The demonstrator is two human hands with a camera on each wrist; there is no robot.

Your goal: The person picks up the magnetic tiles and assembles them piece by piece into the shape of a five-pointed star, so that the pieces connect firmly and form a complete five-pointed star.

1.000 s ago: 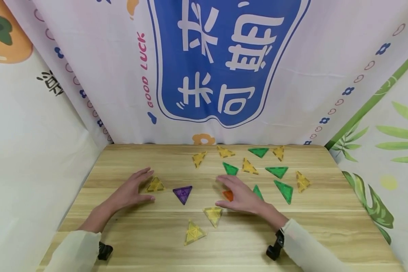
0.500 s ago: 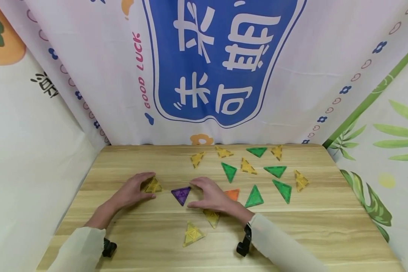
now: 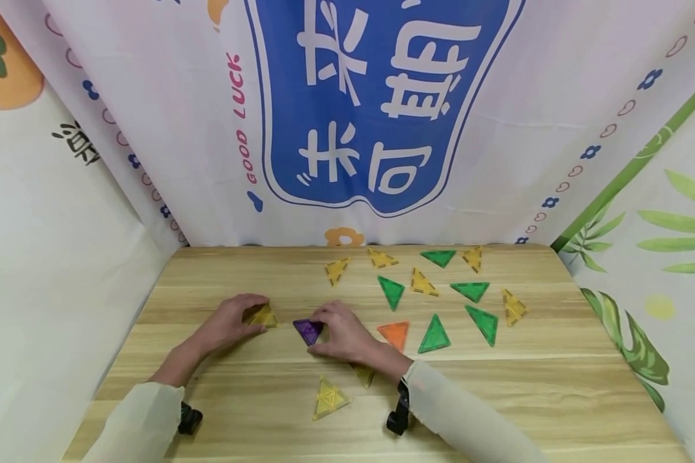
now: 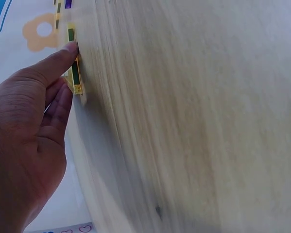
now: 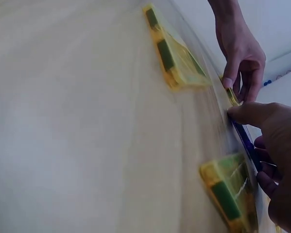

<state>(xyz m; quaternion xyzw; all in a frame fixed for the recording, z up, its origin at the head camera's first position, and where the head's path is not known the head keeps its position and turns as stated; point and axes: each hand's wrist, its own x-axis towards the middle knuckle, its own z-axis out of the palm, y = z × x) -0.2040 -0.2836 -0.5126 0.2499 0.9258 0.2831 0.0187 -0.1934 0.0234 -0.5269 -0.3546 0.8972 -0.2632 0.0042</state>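
Note:
My left hand (image 3: 227, 325) pinches a yellow see-through triangle magnetic tile (image 3: 264, 315) on the left part of the table. In the left wrist view the thumb lies on the edge of this yellow tile (image 4: 76, 73), with the fingers behind it. Just to the right, a purple triangle tile (image 3: 307, 331) is gripped between thumb and fingers of my right hand (image 3: 344, 334), which covers its right part. The right wrist view shows the purple tile (image 5: 245, 138) edge-on, close to the left hand (image 5: 241, 53). A small gap separates the two held tiles in the head view.
Nearer me lies a yellow triangle tile (image 3: 329, 400); another yellow tile (image 3: 363, 375) is partly hidden under the right hand. An orange tile (image 3: 395, 334) sits right of that hand. Several green tiles (image 3: 435, 335) and amber tiles (image 3: 424, 283) spread over the wooden table's (image 3: 498, 405) back right.
My right hand has moved left from beside the orange tile to the purple tile and taken hold of it. My left hand has closed its fingers on the yellow tile.

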